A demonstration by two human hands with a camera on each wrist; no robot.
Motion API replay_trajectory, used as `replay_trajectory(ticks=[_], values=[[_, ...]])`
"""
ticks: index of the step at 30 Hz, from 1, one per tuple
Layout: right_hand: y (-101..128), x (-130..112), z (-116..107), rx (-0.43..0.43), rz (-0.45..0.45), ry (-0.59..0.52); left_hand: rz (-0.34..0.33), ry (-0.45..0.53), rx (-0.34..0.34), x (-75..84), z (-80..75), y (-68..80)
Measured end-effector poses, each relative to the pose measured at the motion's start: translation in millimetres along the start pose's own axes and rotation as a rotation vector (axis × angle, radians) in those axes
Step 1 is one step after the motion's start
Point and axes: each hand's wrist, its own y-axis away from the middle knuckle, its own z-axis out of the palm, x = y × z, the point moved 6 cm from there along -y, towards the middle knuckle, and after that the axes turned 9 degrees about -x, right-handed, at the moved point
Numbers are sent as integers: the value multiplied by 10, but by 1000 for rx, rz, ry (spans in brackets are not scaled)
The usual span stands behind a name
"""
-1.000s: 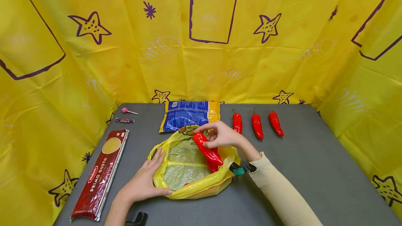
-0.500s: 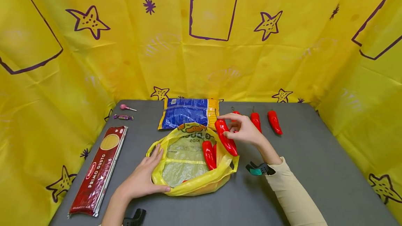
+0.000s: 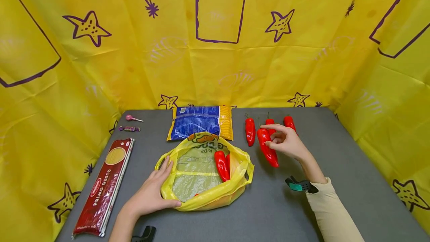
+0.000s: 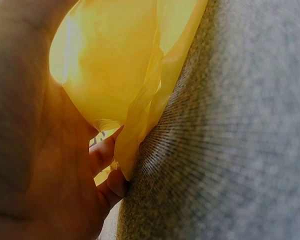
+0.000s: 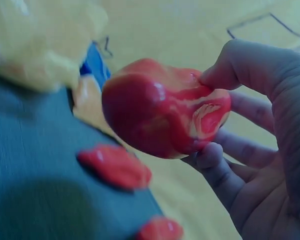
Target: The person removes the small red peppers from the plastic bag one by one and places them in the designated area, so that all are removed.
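Far left on the grey table [image 3: 302,212], a long red spaghetti pack [image 3: 103,187] lies along the edge, w/ a pink lollipop [image 3: 133,118] and a small purple-wrapped candy [image 3: 129,128] behind it nr the yellow backdrop. Next, the left hand [image 3: 152,193] rests flat on the table at the near-left rim of the yellow plastic bag [image 3: 215,197], fingers straight and pressed against the rim, thumb along the front edge; the left wrist view shows the plastic touching the palm and fingers [image 4: 107,150], nothing gripped. The bag lies w/ its mouth open upward, and a red pepper in the bag [image 3: 221,165] sits at its right side; there may be a 2nd one just behind it, can't tell for sure. Behind the bag lies a blue-and-yellow packet [image 3: 199,122], touching or just beside the bag's far rim. Right of the bag, a loose red pepper [image 3: 250,131] lies on the table, well clear of the hands. Then the held red pepper [image 3: 267,147]: the right hand [image 3: 285,141] pinches its stem end betw thumb and curled fingers, pepper hanging to the left of and below the palm, tip pointing toward the viewer, off the table, outside the bag and to its right. The right wrist view shows the pepper [image 5: 160,112] clamped betw fingertips [image 5: 225,75] and thumb. Two more peppers [image 3: 289,121] lie behind the hand, partly hidden.
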Motion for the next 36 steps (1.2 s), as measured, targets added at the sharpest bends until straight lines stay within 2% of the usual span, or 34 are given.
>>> replay_trajectory(ticks=[5, 11, 18, 23, 28, 32, 36], values=[[152, 178, -307, 51, 52, 25, -17, 10, -4, -13, 10, 10], [319, 425, -743, 101, 188, 71, -26, 17, -3, -20, 7, 15], [414, 747, -1131, 84, 336, 115, -30, 17, -11, -24, 2, 8], [422, 939, -1324, 91, 386, 185, -25, 16, -14, -19, -5, -3], [436, 1056, -1455, 107, 395, 254, -29, 18, -21, -6, -8, -10], [440, 1139, -1511, 135, 393, 266, -30, 19, -22, 3, -8, -4], [453, 1266, -1554, 141, 429, 281, -31, 18, -26, 6, -2, 3]])
